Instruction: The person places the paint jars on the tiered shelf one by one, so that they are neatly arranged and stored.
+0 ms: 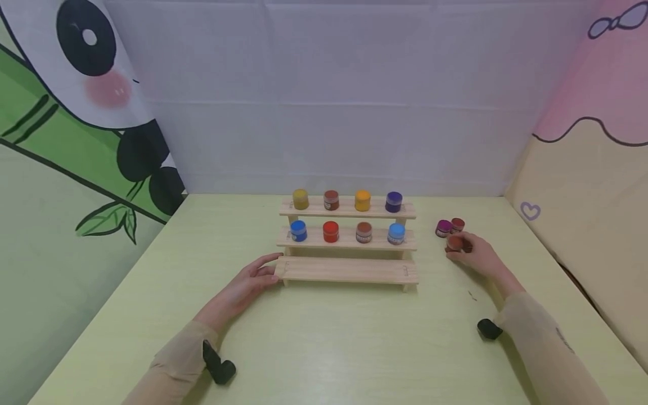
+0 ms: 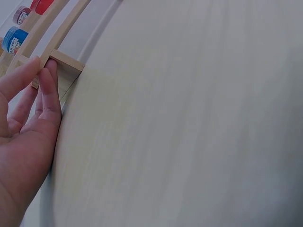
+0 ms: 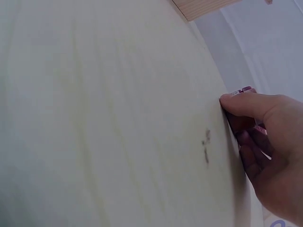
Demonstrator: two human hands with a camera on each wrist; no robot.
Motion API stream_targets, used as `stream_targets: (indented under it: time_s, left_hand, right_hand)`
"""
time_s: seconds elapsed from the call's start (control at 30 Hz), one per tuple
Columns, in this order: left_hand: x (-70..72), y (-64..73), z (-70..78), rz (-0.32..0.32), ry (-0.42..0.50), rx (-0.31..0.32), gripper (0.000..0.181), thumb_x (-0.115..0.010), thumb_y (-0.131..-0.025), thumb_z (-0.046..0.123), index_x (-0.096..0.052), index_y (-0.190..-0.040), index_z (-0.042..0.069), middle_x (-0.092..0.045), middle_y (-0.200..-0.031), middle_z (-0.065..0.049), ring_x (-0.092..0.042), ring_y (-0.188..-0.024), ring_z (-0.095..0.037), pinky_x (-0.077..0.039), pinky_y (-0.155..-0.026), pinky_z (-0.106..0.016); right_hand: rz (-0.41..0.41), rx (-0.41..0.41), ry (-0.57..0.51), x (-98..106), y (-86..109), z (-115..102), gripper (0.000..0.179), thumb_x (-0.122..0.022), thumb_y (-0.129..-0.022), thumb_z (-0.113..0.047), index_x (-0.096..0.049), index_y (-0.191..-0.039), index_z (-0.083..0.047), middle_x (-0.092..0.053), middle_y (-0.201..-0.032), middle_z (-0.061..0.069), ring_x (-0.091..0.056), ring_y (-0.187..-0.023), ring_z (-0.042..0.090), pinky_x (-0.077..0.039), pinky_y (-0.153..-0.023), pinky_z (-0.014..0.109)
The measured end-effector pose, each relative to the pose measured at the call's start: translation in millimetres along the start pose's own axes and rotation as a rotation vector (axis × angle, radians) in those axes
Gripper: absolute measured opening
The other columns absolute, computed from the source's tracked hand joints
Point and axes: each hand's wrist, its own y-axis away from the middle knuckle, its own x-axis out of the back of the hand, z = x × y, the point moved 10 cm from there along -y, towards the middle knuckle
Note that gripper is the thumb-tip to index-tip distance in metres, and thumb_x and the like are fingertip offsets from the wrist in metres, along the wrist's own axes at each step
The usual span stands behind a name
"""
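Note:
A three-tier wooden rack (image 1: 349, 270) stands on the table with small paint jars on its upper two tiers; the bottom tier is bare. My left hand (image 1: 249, 289) holds the left end of that bottom tier, thumb and fingertips (image 2: 51, 71) pinching the wood. Right of the rack, my right hand (image 1: 478, 259) grips a reddish-brown paint jar (image 1: 454, 243) between thumb and fingers, low over the table. In the right wrist view the thumb and fingers hide most of this jar (image 3: 239, 122). Just behind it stand a purple jar (image 1: 443, 228) and a dark red jar (image 1: 458, 225).
Yellow-green, brown, orange and dark blue jars line the top tier (image 1: 346, 212). Blue, red, brown and light blue jars sit on the middle tier (image 1: 346, 237). A small dark mark (image 1: 472, 295) shows on the table (image 1: 344, 343) near my right wrist. White cloth (image 1: 349, 140) hangs behind.

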Motion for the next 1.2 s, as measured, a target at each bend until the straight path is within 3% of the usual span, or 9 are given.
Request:
stream_targets:
  time_s: [0.3,0.7,1.0,1.2]
  left_hand:
    - [-0.6,-0.1,-0.1,-0.009,-0.008,-0.008,0.066,-0.061,-0.098,0.025,-0.029,-0.155,0.024,-0.048,-0.149,-0.015,-0.053,-0.128,-0.017,-0.033,-0.113,-0.036]
    - [0.0,0.1,-1.0,-0.006,-0.004,-0.004,0.066,-0.061,-0.097,0.025,-0.03,-0.155,0.024,-0.049,-0.148,-0.015,-0.054,-0.128,-0.018,-0.034,-0.113,-0.036]
    - [-0.4,-0.7,0.0,-0.012,-0.003,-0.013,0.066,-0.061,-0.097,0.024,-0.029,-0.155,0.023,-0.05,-0.146,-0.013,-0.055,-0.126,-0.015,-0.037,-0.107,-0.029]
    - [-0.5,-0.3,-0.3,-0.009,-0.011,-0.012,0.067,-0.061,-0.097,0.024,-0.029,-0.155,0.023,-0.051,-0.145,-0.012,-0.055,-0.125,-0.015,-0.037,-0.107,-0.028]
  right_hand:
    - [-0.005,0.009,-0.039,2,4.1,0,0.056,-0.068,-0.093,-0.02,-0.045,-0.139,0.002,-0.054,-0.132,0.032,-0.053,-0.12,0.046,-0.042,-0.099,0.052]
    - [-0.008,0.001,-0.023,4,0.1,0,0.053,-0.07,-0.092,-0.021,-0.05,-0.135,0.004,-0.06,-0.125,0.029,-0.059,-0.114,0.041,-0.045,-0.087,0.029]
    - [-0.04,-0.035,-0.012,3,2.0,-9,0.053,-0.071,-0.091,-0.024,-0.053,-0.135,-0.001,-0.059,-0.126,0.026,-0.056,-0.115,0.037,-0.043,-0.089,0.034]
    - [-0.025,-0.016,0.002,5,3.5,-20,0.049,-0.072,-0.091,-0.024,-0.056,-0.133,-0.003,-0.061,-0.123,0.024,-0.057,-0.112,0.036,-0.043,-0.085,0.031]
